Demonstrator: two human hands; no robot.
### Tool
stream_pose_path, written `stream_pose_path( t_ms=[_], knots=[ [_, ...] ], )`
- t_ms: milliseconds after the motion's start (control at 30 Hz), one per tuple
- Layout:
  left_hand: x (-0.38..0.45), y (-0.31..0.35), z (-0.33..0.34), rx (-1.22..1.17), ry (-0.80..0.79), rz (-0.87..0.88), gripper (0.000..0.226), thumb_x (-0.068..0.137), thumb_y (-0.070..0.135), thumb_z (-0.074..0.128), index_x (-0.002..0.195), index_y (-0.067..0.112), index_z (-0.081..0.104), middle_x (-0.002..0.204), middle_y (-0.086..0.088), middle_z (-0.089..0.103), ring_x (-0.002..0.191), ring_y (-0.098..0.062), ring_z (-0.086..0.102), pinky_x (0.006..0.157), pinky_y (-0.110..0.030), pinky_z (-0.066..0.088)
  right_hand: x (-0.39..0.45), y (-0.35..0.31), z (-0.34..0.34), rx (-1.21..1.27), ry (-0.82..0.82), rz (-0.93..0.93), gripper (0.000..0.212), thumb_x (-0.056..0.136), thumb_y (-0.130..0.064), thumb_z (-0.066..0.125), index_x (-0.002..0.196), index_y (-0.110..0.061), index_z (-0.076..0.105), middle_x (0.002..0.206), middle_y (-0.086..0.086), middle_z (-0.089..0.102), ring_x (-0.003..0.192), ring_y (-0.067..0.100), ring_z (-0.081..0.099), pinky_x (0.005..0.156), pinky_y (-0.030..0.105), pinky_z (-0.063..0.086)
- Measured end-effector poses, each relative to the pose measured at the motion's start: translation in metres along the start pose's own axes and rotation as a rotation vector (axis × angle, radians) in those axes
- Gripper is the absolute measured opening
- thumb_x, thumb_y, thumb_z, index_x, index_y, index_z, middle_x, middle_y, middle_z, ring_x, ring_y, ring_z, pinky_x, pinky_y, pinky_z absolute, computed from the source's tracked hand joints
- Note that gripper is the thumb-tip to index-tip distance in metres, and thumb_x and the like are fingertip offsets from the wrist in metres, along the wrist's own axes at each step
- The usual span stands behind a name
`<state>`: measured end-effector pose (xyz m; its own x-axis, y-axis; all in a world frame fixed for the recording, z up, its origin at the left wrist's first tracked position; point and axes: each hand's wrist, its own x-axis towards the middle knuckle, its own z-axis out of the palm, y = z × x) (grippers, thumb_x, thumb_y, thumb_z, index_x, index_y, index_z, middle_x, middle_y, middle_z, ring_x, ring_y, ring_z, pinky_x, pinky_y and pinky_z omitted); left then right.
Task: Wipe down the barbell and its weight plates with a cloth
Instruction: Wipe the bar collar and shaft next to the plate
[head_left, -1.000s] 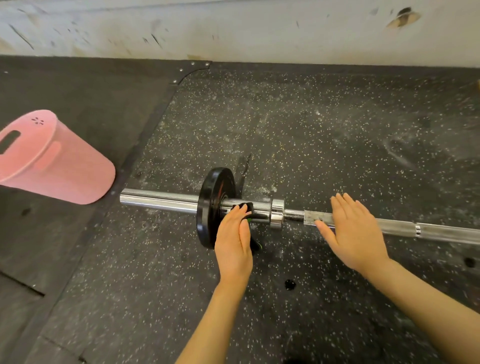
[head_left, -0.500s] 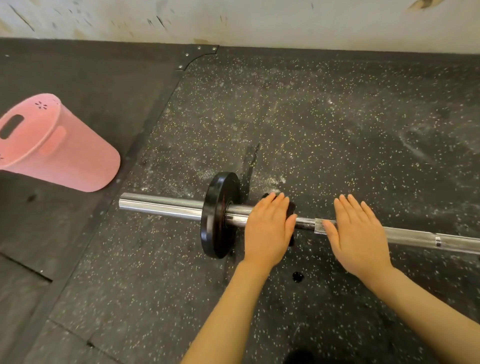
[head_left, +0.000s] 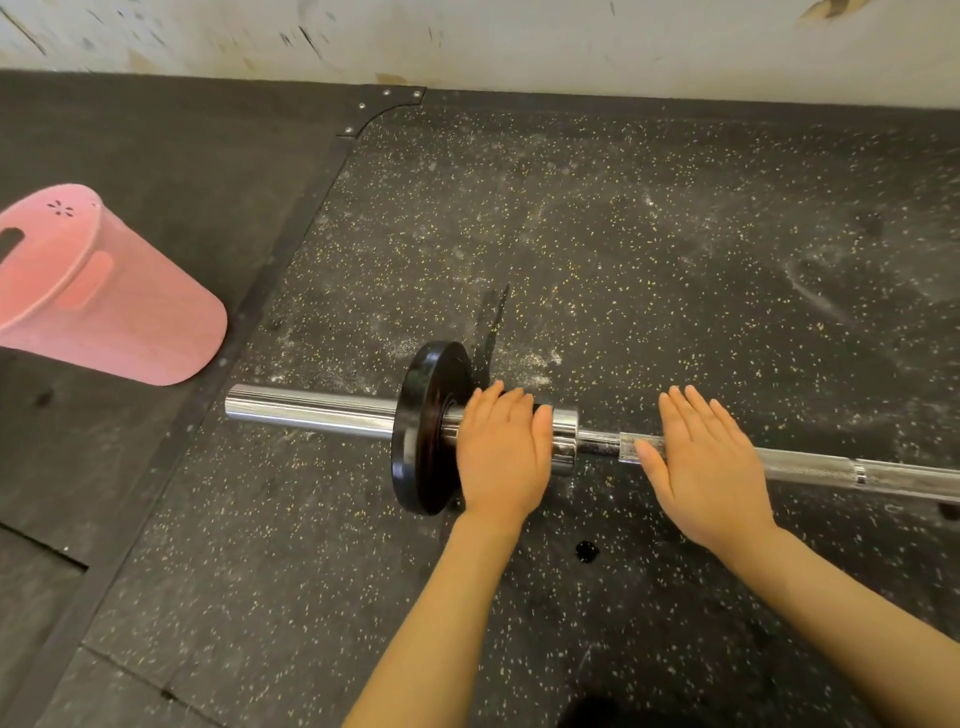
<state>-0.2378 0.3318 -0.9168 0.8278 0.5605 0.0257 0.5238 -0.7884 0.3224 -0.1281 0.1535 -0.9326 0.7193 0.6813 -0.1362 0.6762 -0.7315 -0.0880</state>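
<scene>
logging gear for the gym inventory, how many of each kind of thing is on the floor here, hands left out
barbell: 1
black weight plate: 1
pink bucket, lying on its side: 1
cloth: 0 visible
total: 3

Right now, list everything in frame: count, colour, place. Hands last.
Chrome steel barbell: 1, silver, lying on the floor, running left to right.
Black round weight plate: 1, black, on the barbell's sleeve, standing on edge.
Black collar on the sleeve: 1, mostly hidden under the left hand, type unclear.
Pink plastic bucket: 1, pink, tipped over at left on the dark mat.
Speckled black rubber floor: 1, under the barbell.
Scuffed white wall: 1, along the top.
Cloth: none visible.
Left hand: fingers flat over the sleeve beside the plate.
Right hand: fingers flat on the knurled shaft.
</scene>
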Motion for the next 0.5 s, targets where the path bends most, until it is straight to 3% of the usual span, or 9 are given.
stream_pose_path(
  t_ms=[167,300,500],
  knots=[
    [0.0,-0.003,-0.002,0.052,-0.072,0.133,0.069,0.097,0.047,0.016,0.124,0.004,0.063,0.13,-0.011,0.062,0.132,-0.03,0.046,0.117,-0.04,0.022,0.0,0.0,0.0,0.006,0.0,0.005,0.086,0.095,-0.058,0.001,0.144,0.001,0.04,0.15,0.015,0.041,0.144,0.026,0.03,0.12,0.039,0.015],
    [0.0,-0.028,-0.007,0.087,-0.08,0.046,0.073,0.097,0.05,0.014,0.127,0.001,0.059,0.136,-0.014,0.056,0.139,-0.031,0.036,0.119,-0.041,0.017,0.0,0.001,0.0,-0.006,-0.005,0.002,0.086,0.095,-0.059,0.001,0.146,0.0,0.036,0.152,0.014,0.037,0.145,0.025,0.027,0.121,0.038,0.013],
    [-0.004,-0.026,-0.001,-0.002,0.066,0.047,0.043,0.098,0.029,0.037,0.107,0.004,0.071,0.108,-0.007,0.071,0.113,-0.028,0.061,0.105,-0.045,0.042,-0.004,-0.002,0.0,0.001,0.001,0.009,0.085,0.095,-0.058,0.0,0.146,-0.001,0.037,0.152,0.013,0.037,0.145,0.025,0.027,0.12,0.038,0.014]
  ],
)
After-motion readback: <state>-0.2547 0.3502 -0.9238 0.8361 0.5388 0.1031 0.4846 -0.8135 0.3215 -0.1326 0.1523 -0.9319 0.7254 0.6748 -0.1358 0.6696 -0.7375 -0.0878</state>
